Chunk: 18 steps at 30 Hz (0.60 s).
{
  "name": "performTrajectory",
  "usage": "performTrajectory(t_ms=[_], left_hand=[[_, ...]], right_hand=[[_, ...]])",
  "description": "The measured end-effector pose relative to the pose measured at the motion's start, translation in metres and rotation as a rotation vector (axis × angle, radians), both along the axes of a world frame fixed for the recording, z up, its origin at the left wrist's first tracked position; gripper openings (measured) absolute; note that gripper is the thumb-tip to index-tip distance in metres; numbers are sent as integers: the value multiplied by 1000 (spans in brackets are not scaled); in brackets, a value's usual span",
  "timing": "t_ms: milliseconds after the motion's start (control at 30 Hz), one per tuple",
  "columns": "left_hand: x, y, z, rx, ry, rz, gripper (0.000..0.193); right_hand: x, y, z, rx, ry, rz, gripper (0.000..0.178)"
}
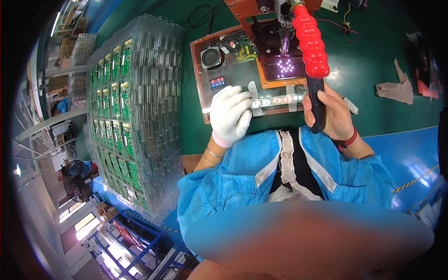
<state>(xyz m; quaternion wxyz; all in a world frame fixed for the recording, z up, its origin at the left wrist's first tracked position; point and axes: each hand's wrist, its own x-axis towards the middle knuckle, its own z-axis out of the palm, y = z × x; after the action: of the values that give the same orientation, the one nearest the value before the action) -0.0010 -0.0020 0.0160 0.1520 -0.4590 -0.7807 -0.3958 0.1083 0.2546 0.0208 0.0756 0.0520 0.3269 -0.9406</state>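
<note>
My left hand (pixel 229 114) wears a white glove and is loosely closed above the front left of a clear-topped fixture box (pixel 198 77). Its curled fingers hide whatever may be in them. Beside its fingertips runs a taped light strip (pixel 280 100) with white and red lights. My bare right hand (pixel 337 112) is wrapped round a black bar-shaped handle (pixel 317 105). A red ribbed grip (pixel 310 42) meets the top of that handle; I cannot tell whether they are joined. Behind lies a dark plate (pixel 280 67) lit by a cluster of white-violet dots, below the metal press head (pixel 285 39).
At left stand tall stacks of clear plastic trays (pixel 158 93) holding green circuit boards (pixel 112 100). A round speaker (pixel 212 58) and a digital display (pixel 217 81) sit in the fixture. A beige cloth piece (pixel 396 86) and a white roll (pixel 350 105) lie on the green table (pixel 368 51).
</note>
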Motion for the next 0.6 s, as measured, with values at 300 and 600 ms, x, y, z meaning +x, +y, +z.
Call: performTrajectory(t_ms=[300,600], left_hand=[[0,0,-3,7,2,-1,15],[-2,-6,-11,-19,14,7,20]], right_hand=[[0,0,2,-52,-56,23,37],[4,7,-10,-62,58,103,38]])
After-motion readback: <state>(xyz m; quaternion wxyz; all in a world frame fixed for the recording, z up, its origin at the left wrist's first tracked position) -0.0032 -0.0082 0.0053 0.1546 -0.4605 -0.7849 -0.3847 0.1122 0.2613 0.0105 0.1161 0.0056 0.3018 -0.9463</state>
